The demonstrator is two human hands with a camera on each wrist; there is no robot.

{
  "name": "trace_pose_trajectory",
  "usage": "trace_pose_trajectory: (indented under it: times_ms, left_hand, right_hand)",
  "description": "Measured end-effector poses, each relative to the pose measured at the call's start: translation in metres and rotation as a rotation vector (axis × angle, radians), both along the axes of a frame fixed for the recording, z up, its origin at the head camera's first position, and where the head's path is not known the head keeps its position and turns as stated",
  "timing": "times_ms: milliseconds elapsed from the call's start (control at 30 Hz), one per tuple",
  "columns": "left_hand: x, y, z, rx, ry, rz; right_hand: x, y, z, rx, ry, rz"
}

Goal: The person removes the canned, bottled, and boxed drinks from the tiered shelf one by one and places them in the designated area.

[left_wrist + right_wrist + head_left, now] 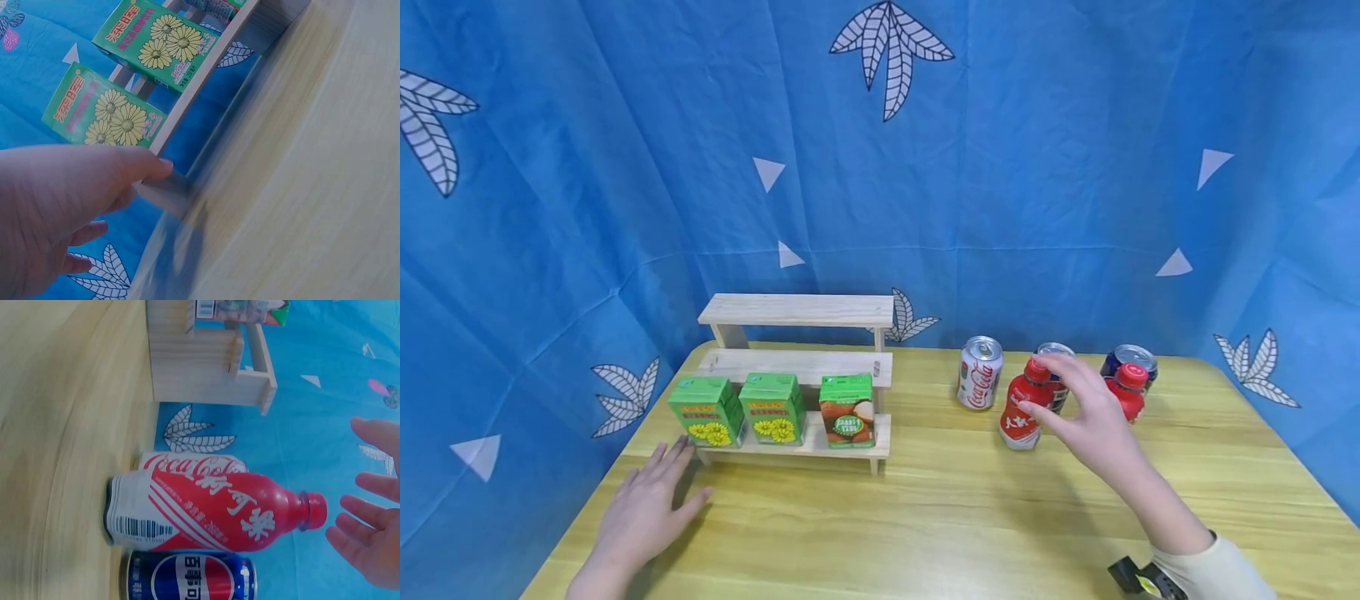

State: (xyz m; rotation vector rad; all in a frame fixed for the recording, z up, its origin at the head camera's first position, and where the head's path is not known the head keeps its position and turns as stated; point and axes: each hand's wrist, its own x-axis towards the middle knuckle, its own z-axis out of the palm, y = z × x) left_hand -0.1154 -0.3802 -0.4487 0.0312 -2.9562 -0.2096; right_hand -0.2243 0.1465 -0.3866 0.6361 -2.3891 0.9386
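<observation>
A: Where's the red bottle (pixel 1021 421), & how's it standing?

B: On the table (pixel 925 525), R side. Upright, long axis vert. Looks sideways in R wrist view, but that cam's rolled.

A: Which hand's nearer?

B: R hand (pixel 1090 425), by a lot. Btl's just ahead of it & a bit to its L. Key relation imo: fingertips vs. cap (pixel 317 510). R wrist view shows a gap b/w them, so no contact there.

A: R hand's pose?

B: Thumb & index spread in a loose C, fingers slightly bent, nothing in its grip. Forearm comes in from lower R.

A: Neighbours?

B: Blue can (pixel 187 578) just beside the btl, white can (pixel 979 375) behind & to its L, 2nd red bottle (pixel 1129 392) further R w/ a dark can (pixel 1131 358) behind.

A: And L hand (pixel 643 512)?

B: Well apart from btl, by the front L corner of the wooden shelf (pixel 801 310), near the leftmost green carton (pixel 706 412). Back of hand up, fingers straightish & spread, no hold on anything. Touching the shelf? Can't tell.
</observation>
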Motion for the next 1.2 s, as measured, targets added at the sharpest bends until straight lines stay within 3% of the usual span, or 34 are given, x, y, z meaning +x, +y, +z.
trace_pose_trajectory:
  times_ms: [267, 767, 1200]
  left_hand:
    - [0.000, -0.001, 0.000, -0.002, 0.009, -0.003]
    - [0.003, -0.004, -0.001, -0.011, 0.039, -0.007]
    - [0.003, -0.001, -0.003, -0.014, 0.047, -0.010]
  right_hand:
    - [0.003, -0.014, -0.007, 0.078, 0.040, 0.035]
    - [0.005, -0.063, -0.004, 0.110, 0.075, 0.176]
    - [0.002, -0.096, -0.005, 0.110, 0.100, 0.245]
